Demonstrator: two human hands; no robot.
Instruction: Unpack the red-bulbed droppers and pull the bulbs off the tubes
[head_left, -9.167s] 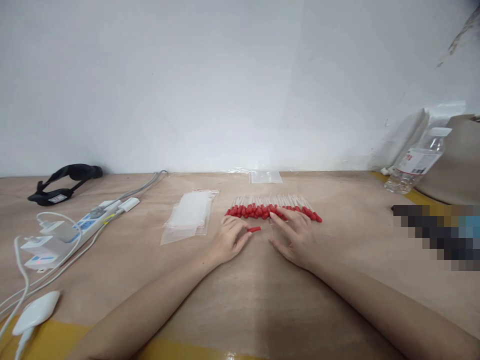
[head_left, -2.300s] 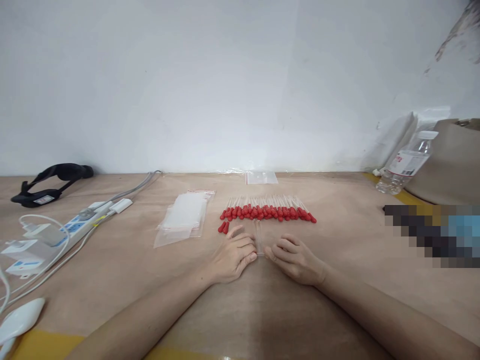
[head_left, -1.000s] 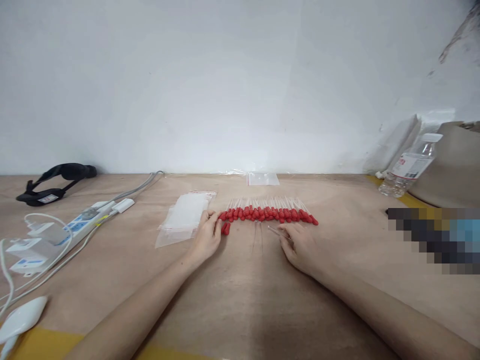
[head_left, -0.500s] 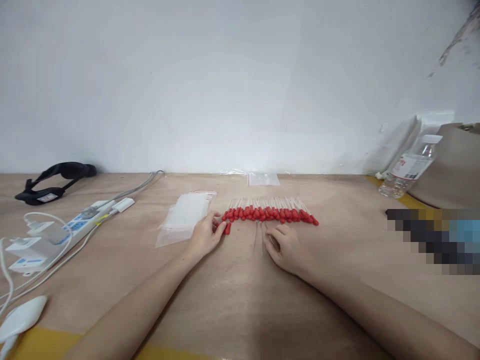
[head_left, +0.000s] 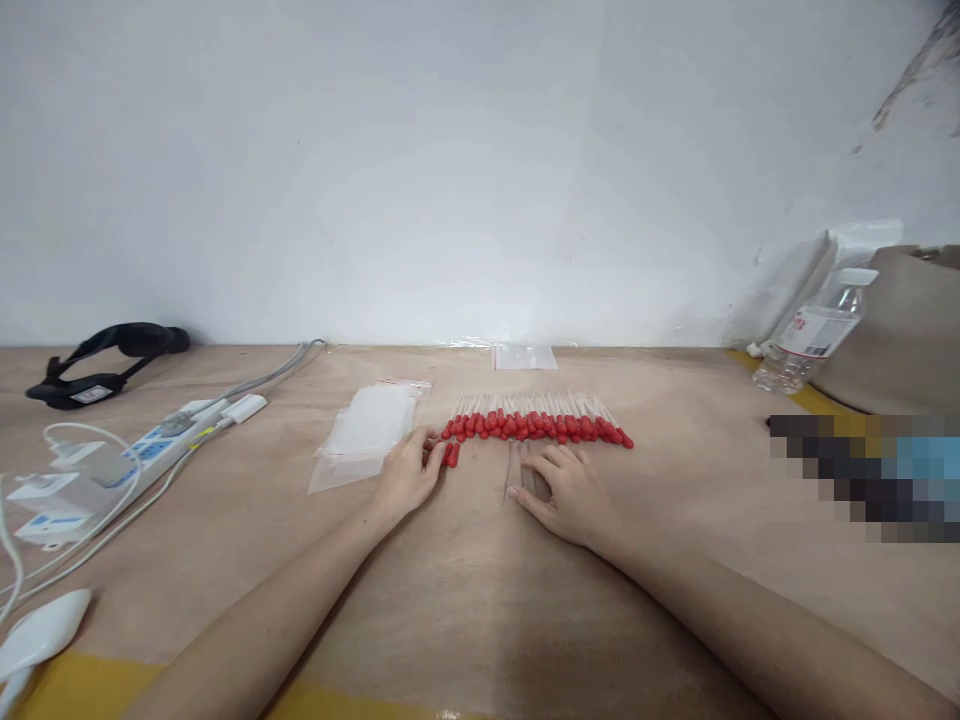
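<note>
A row of red-tipped sticks (head_left: 536, 425) lies across the table, pale shafts toward the wall. My left hand (head_left: 409, 472) rests at the row's left end, fingers curved and thumb apart from them. Its thumb is beside a small pair of red tips (head_left: 451, 455) lying in front of the row; whether it touches them I cannot tell. My right hand (head_left: 566, 492) is in front of the row's middle, thumb and fingers apart over several thin, straight shafts (head_left: 508, 472). Its fingers partly cover these shafts. Left of the row lies a stack of clear plastic bags (head_left: 373, 425).
Another clear bag (head_left: 525, 357) lies by the wall. On the left are a power strip (head_left: 154, 450) with white chargers and cables, and a black strap-like object (head_left: 94, 390). A plastic bottle (head_left: 817, 335) leans at the right, near a pixelated dark patch.
My right thumb and fingers have spread and shifted slightly left over the thin shafts. My left hand stays nearly in place beside the red tips. The whole view has shifted slightly.
</note>
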